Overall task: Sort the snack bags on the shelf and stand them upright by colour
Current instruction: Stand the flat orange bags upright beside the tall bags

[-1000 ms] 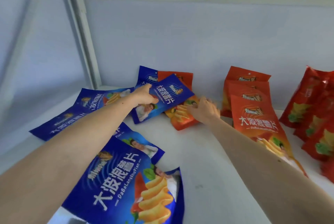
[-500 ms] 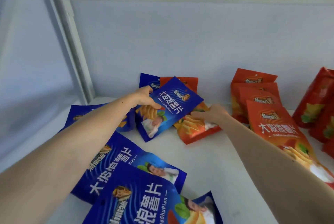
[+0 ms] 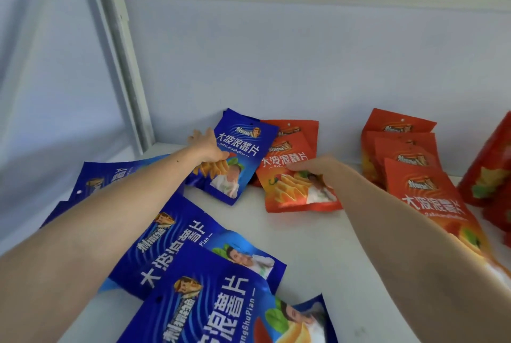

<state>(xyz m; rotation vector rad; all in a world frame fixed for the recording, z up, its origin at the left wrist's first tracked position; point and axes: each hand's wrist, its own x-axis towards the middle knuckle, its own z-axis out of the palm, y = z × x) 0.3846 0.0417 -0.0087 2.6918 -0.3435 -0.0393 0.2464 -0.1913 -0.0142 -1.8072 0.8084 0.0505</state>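
At frame centre, the left hand grips a blue bag by its side edge; the right hand pinches a red bag lying beside it on the shelf. Both look light, crinkly and slippery, best held by the seams.

It looks like a shop: a white metal shelf with a steel upright at 10 o'clock holds many identical blue snack bags and red snack bags.
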